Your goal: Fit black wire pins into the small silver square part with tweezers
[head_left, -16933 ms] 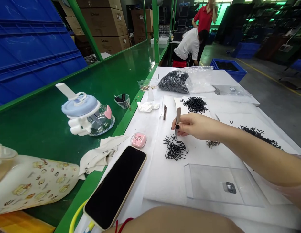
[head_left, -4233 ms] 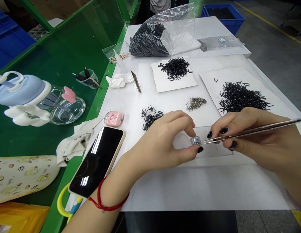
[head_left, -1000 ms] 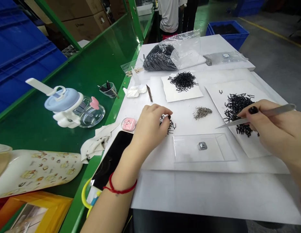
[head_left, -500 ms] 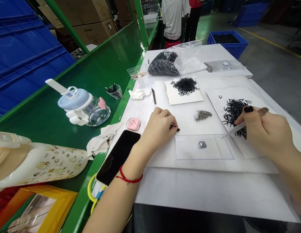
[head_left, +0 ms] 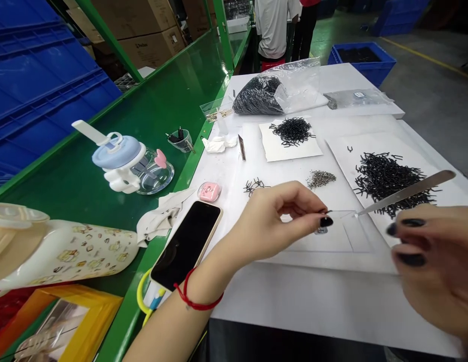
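Note:
My left hand (head_left: 290, 213), with a red cord on the wrist, is in a pinch above the clear plastic tray (head_left: 332, 246). A small dark piece shows at its fingertips, mostly hidden. Inside the tray sits a small grey metallic part (head_left: 321, 230), partly covered by my fingers. My right hand (head_left: 426, 261) is blurred at the right, thumb and fingers bent and apart, nothing visible in them. Just above that hand lies a slim metal tool (head_left: 410, 192), its tip at the tray's edge, over the large pile of black bent pieces (head_left: 388, 176). Left of the tray is a small black group (head_left: 255, 186).
Tiny metallic bits (head_left: 321, 178) and another black pile on paper (head_left: 292, 131) lie farther back. A clear bag of black pieces (head_left: 258, 95) stands behind. At the left are a phone (head_left: 186, 241), a pink case (head_left: 209, 191), a clear cup (head_left: 154, 173) and a patterned bottle (head_left: 86, 251).
My left hand has moved right from the small black group to above the tray, with a dark piece at its fingertips. My right hand has let go of the metal tool and moved lower.

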A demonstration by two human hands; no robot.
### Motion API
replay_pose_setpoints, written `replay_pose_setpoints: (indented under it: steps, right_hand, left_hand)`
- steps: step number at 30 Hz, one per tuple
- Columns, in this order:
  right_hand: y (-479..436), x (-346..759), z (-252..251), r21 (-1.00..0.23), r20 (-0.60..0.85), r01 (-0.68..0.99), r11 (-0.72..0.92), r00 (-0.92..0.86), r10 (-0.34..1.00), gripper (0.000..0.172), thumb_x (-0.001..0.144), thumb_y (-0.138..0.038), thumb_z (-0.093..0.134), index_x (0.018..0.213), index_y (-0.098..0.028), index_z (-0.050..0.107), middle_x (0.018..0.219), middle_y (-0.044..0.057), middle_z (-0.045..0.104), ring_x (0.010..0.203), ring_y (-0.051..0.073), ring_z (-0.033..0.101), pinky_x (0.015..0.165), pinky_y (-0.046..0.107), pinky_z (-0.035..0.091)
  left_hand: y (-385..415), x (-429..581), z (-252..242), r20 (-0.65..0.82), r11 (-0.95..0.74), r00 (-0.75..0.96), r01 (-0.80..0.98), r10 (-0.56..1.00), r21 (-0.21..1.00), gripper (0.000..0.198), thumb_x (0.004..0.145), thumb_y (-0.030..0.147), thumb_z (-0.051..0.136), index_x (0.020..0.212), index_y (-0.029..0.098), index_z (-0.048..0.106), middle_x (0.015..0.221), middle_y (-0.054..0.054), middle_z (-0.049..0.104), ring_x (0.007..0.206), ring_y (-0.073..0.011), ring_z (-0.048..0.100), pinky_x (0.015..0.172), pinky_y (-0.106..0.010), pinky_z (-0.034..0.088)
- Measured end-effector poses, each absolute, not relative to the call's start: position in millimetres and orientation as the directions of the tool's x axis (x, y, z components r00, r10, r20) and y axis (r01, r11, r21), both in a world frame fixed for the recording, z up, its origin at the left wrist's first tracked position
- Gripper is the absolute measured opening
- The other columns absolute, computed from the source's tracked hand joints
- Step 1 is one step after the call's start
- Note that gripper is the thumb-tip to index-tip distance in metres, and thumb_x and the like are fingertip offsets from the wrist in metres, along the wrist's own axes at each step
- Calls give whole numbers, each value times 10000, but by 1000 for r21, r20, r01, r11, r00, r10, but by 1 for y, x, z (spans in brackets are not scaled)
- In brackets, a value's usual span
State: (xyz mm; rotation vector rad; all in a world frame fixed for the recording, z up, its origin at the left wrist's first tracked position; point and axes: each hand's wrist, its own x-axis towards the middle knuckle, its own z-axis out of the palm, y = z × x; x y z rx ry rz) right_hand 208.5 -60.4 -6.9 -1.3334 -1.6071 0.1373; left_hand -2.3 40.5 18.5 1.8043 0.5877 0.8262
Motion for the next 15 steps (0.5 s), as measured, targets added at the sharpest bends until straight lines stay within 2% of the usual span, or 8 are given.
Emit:
replay_pose_setpoints:
  steps: [3, 7, 10, 15]
  right_hand:
    - [-58, 197, -8, -634, 577, 612, 472, -31, 816, 335, 753, -189, 697, 1065, -273, 609, 918, 37, 641, 742, 178, 592, 552, 314, 496]
    - [-50, 192, -5, -635, 551, 577, 513, -128, 825, 225, 810, -163, 637, 1003, -271, 593, 857, 1, 650, 767, 156, 611, 590, 290, 506]
    - [-47, 189, 0, -609, 554, 583, 538, -173, 814, 174, 843, -128, 587, 959, -258, 597, 823, -4, 664, 742, 145, 626, 607, 288, 519]
    - [-49, 189, 2, -617, 547, 583, 529, -165, 821, 174, 835, -106, 596, 950, -233, 625, 884, 17, 660, 768, 142, 629, 617, 280, 514]
  left_hand:
    - [36, -1, 20, 349, -465, 674, -8, 652, 885, 75, 839, 89, 622, 822, 149, 664, 800, -39, 725, 748, -137, 676, 706, -260, 565]
    - [32, 1, 16, 506, -683, 699, -35, 505, 730, 120, 879, 70, 577, 821, 149, 646, 746, -42, 702, 736, -146, 650, 701, -277, 539]
    - [30, 2, 10, 572, -725, 680, -85, 459, 684, 84, 860, 70, 612, 877, 150, 595, 763, -33, 679, 710, -126, 642, 676, -237, 535]
    - [29, 4, 6, 606, -757, 668, -96, 433, 647, 246, 857, 46, 608, 1041, 178, 512, 864, -16, 669, 782, -109, 650, 745, -209, 541]
